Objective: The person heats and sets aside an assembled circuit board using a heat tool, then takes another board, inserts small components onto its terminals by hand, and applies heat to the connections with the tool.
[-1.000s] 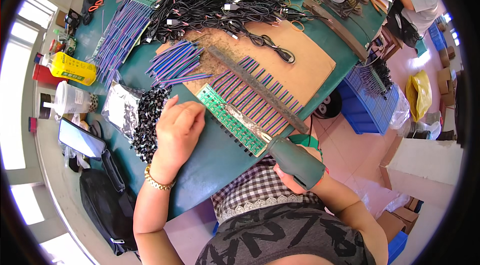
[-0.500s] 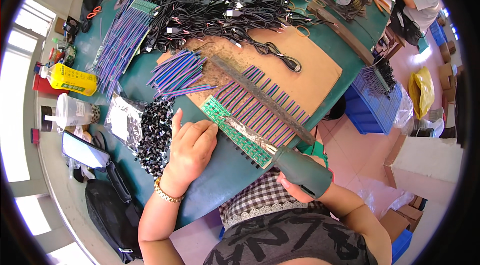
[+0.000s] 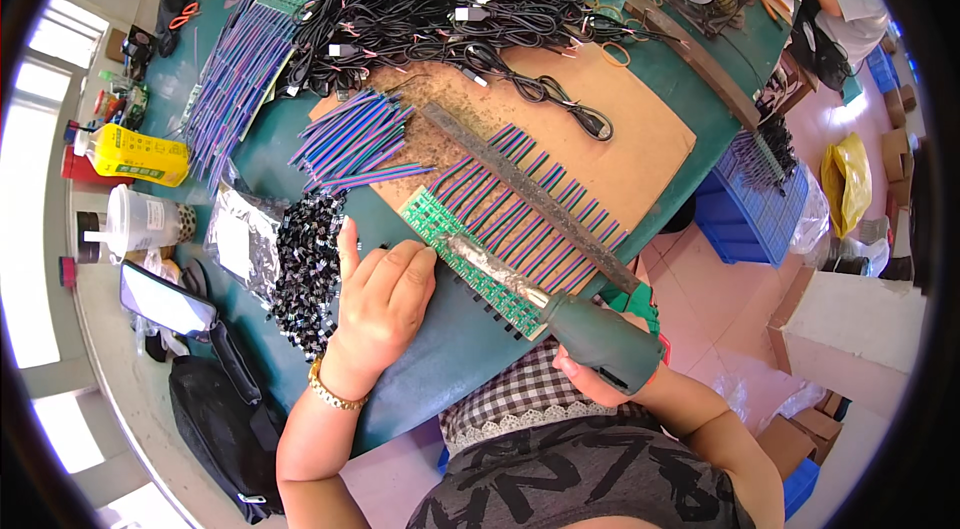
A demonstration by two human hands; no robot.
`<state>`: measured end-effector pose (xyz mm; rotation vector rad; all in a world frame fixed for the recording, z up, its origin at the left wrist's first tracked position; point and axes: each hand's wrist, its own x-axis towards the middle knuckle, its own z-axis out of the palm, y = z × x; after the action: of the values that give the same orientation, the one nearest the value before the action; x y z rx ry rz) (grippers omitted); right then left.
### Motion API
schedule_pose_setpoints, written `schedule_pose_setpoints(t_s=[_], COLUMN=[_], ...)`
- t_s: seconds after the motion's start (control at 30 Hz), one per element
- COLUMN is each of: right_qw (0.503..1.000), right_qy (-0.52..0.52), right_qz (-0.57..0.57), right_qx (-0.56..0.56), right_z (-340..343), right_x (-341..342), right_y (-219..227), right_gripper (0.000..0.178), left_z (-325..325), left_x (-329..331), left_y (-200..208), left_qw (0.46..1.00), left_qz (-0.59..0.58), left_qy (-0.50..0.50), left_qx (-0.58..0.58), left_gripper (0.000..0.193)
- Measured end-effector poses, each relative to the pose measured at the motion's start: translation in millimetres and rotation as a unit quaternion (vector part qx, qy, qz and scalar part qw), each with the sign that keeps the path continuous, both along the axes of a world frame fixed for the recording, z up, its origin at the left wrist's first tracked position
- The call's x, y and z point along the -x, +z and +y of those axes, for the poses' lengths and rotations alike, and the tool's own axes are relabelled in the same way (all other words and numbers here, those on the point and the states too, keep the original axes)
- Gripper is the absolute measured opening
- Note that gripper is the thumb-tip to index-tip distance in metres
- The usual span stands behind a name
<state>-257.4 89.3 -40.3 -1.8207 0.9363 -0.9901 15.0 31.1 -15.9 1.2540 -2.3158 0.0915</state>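
Along the green circuit-board panel (image 3: 474, 272), striped ribbon wires (image 3: 487, 207) already aligned, soldering progress unclear; beyond half-curled fingers of the left hand (image 3: 385, 304), loose wire bundle (image 3: 350, 135) left over. Panel just beside those fingers; cannot tell whether gripping anything. Across it, soldering iron (image 3: 602, 341), wrapped in fingers of the right hand (image 3: 590, 381).

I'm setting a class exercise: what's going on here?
A person's right hand grips a tool by its dark green handle, its metal shaft over a green circuit board. The left hand is at the board's near edge. Beyond the board, colored wires lie in a row, crossed by a dark bar.
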Motion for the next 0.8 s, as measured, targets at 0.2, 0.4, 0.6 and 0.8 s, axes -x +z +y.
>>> schedule_pose_setpoints(t_s=[0.2,0.4,0.6,0.8], right_qw=[0.995,0.982,0.985,0.987], right_qy=[0.01,0.02,0.02,0.009], right_qz=[0.048,0.105,0.106,0.106], right_qx=[0.085,0.158,0.133,0.117], right_z=[1,0,3,7], right_x=[1,1,0,-1], right_y=[-13,-15,-15,-8], right_gripper=[0.025,0.037,0.036,0.032], left_z=[2,3,2,2], left_x=[-1,-1,2,1], left_y=[-4,-1,3,2], left_qw=[1.0,0.999,0.999,0.999], left_qz=[-0.017,-0.042,-0.043,-0.045], left_qy=[0.0,-0.002,0.008,0.006], left_qx=[0.01,0.015,0.007,0.009], left_gripper=[0.027,0.025,0.03,0.03])
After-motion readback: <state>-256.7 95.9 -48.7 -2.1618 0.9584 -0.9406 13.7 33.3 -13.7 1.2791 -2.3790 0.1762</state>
